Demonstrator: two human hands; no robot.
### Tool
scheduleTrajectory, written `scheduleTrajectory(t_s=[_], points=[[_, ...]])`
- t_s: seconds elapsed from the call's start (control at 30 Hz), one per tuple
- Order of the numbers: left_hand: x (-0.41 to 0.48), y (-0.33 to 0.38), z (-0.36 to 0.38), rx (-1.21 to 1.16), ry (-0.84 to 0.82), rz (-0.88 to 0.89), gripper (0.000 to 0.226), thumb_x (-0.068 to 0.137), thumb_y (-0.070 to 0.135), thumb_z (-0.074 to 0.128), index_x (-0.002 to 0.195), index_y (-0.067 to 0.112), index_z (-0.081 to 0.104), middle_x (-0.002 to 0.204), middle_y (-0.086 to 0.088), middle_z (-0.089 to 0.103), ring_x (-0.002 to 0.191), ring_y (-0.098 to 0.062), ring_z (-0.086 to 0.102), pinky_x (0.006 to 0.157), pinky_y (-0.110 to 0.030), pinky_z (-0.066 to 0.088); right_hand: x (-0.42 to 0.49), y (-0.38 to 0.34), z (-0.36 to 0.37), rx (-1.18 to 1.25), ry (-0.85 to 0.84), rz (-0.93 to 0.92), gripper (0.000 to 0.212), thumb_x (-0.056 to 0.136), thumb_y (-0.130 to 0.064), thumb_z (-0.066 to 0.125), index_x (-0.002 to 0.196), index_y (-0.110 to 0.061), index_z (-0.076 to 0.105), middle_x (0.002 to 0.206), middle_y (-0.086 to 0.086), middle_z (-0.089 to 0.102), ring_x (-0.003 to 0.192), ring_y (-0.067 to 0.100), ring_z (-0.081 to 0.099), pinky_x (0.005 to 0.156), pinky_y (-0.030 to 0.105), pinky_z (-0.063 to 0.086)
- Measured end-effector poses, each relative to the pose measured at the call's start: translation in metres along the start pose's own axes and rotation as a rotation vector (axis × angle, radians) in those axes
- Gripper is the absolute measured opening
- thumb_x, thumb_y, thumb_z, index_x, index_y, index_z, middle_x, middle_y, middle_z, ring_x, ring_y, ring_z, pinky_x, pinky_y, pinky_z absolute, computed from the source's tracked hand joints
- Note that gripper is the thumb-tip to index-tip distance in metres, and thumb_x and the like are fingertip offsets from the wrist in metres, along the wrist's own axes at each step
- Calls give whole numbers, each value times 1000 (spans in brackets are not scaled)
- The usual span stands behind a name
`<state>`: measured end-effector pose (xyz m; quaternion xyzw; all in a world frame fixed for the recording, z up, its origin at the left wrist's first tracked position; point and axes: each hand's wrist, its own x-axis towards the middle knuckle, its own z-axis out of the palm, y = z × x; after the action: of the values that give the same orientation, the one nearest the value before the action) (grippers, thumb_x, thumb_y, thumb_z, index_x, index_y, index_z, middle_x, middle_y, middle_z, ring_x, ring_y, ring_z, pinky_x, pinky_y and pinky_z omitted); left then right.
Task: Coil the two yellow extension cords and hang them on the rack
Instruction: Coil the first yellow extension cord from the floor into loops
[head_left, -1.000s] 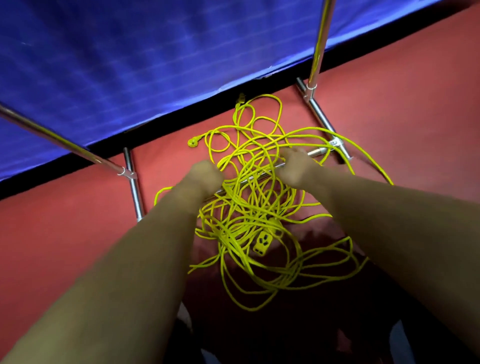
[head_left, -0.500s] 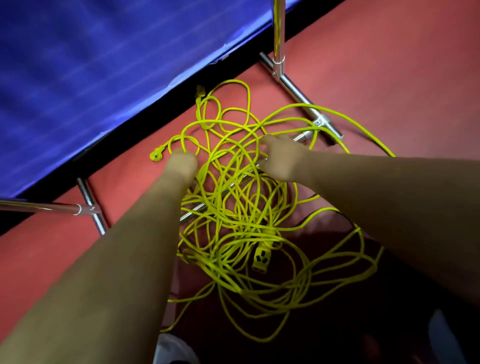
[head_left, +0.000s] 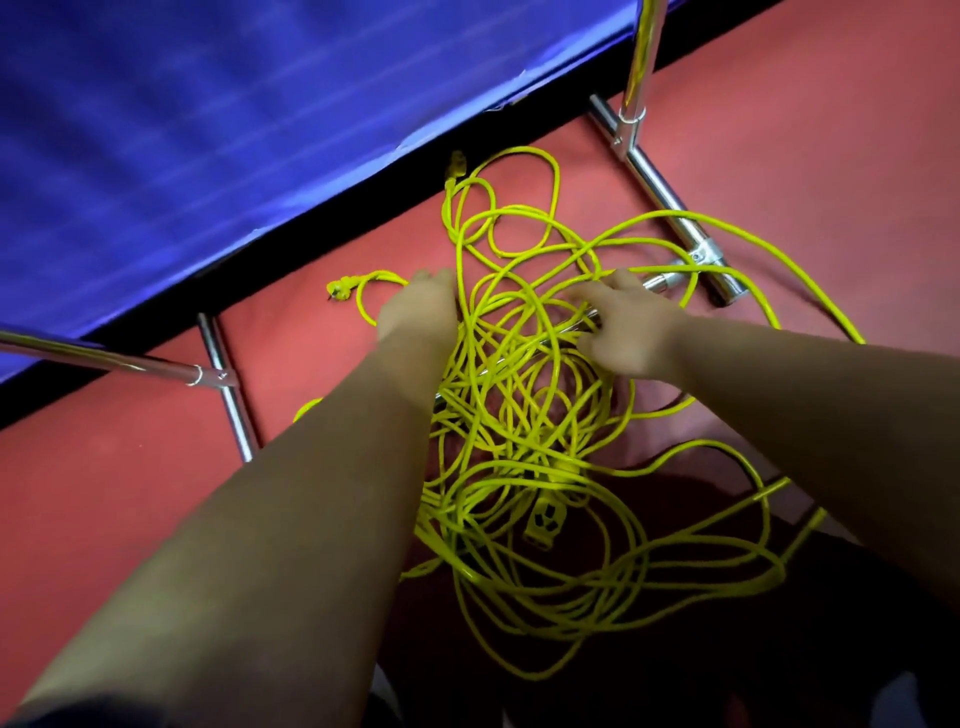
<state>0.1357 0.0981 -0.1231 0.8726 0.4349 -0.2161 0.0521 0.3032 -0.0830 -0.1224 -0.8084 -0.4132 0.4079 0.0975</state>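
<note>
Head view, looking down past both forearms: at far left a blue sheet (head_left: 208, 130) hangs down to the red floor (head_left: 831, 156), and in front of it the rack (head_left: 156, 366) shows a chrome tube and foot; nothing hangs on it, so I read the job as barely begun. Just right of that foot a plug (head_left: 340, 291) lies on the floor, its lead curling toward the left hand (head_left: 418, 312); that hand is knuckles-up at the edge of the heap, its fingers hidden and blurred, so I cannot tell whether it grips anything; I judge it is there because a free end is the sensible place to start a coil. In the middle the two yellow cords (head_left: 519, 415) lie as one tangle on the floor, draped over the rack's low crossbar (head_left: 660, 283); I cannot say which strand belongs to which cord. A second plug (head_left: 457, 166) lies at the far edge by the sheet; a socket block (head_left: 543, 522) rests face-up on the near side. The right hand (head_left: 628, 332) is over the heap's right part, fingers spread and fairly straight among the upper loops, pinching nothing that I can see; I take it to be parting strands to free them from the bar. Further right the upright (head_left: 639, 52) rises out of view; one long run of cord arcs past its foot, apart from the heap.
</note>
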Motion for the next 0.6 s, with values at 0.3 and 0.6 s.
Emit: scheduleTrajectory(t_s=[0.3, 0.6], points=[[-13, -53, -34, 167, 66, -8, 26, 99, 41, 57, 114, 23, 69, 118, -10, 68, 120, -36, 57, 99, -46, 44, -9, -12, -15, -36, -39, -25, 65, 97, -29, 64, 159, -32, 43, 151, 17, 44, 133, 39, 54, 110, 42, 44], [-91, -78, -166, -441, -54, 90, 18, 97, 33, 70, 87, 18, 71, 64, 0, 53, 42, -13, 47, 44, -20, 43, -45, -121, -36, 111, 152, -227, 74, 88, -37, 75, 157, -25, 49, 156, 15, 45, 140, 30, 51, 116, 35, 39]])
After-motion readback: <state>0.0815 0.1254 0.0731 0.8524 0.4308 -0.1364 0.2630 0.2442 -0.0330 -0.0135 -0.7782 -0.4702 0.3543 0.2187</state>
